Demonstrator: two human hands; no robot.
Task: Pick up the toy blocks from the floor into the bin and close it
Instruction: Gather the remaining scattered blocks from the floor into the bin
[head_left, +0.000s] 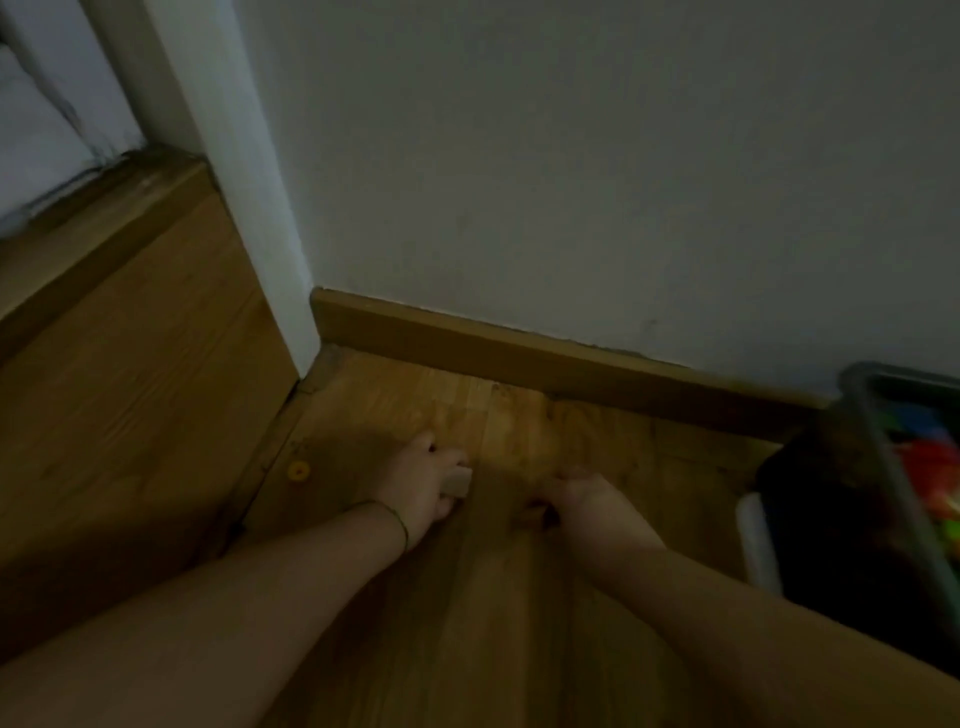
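Wood floor (493, 597) (seemingly parquet), grey wall (623, 156)

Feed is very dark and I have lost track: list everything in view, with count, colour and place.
pale block: one, light wood, gripped in the left hand just above the floor.
yellow ring: one, yellow, on the floor left of that hand.
bin: one, grey rim, far right by the skirting; blurred red, green, blue pieces inside.
white piece: one, beside the bin; too blurred to identify.
left hand: one, grips the pale block.
right hand: one, fingers curled low over the floor; contents unclear.
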